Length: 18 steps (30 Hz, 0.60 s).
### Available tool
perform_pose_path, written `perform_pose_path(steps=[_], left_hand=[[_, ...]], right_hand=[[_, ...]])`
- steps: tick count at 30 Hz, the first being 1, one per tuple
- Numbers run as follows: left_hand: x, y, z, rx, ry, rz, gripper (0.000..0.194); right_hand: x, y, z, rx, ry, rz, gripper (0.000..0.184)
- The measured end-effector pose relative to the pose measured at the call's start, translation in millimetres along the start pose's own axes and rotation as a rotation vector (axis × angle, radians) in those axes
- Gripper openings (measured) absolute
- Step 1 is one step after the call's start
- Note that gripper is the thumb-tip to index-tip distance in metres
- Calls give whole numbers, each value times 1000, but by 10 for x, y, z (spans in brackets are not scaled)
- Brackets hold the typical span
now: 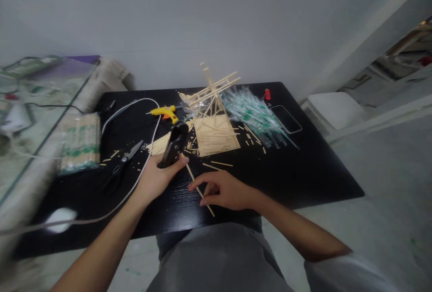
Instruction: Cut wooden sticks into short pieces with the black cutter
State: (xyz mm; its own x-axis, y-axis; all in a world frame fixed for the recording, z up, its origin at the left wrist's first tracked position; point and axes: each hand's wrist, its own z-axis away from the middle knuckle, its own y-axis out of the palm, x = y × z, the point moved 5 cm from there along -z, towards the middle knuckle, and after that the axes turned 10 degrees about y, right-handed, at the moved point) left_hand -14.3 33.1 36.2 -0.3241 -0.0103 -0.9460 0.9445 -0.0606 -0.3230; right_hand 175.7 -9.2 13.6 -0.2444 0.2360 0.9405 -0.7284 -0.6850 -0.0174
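Note:
My left hand (158,176) is closed around a black hand tool (176,141) that looks like a cutter; its jaws are too dark to make out. A thin wooden stick (191,173) slants from beside my left thumb down toward the table's front edge. My right hand (227,190) pinches this stick around its middle, fingers bent. Just beyond my hands, many loose sticks lie on a square wooden base (219,148). From the base's back rises a frame of glued-looking sticks (213,88), with crossbars tilted to the right.
A yellow glue gun (165,112), scissors (126,158) and a white cable (148,157) lie left on the black table (286,179). Wrapped chopsticks (81,141) are farther left. Green-white plastic wrappers (253,112), a phone-like outline (286,119) and a small red object (267,94) lie right.

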Motion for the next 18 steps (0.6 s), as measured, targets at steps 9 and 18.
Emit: perform_pose_path(steps=[9,18], left_hand=[[11,-81,0,-52,-9,441,23],[-6,43,73,-113,-22,660,21]], right_hand=[[-115,-82,-45,-136,42,-356,38],[-25,69,-84,-153,6,-367,24]])
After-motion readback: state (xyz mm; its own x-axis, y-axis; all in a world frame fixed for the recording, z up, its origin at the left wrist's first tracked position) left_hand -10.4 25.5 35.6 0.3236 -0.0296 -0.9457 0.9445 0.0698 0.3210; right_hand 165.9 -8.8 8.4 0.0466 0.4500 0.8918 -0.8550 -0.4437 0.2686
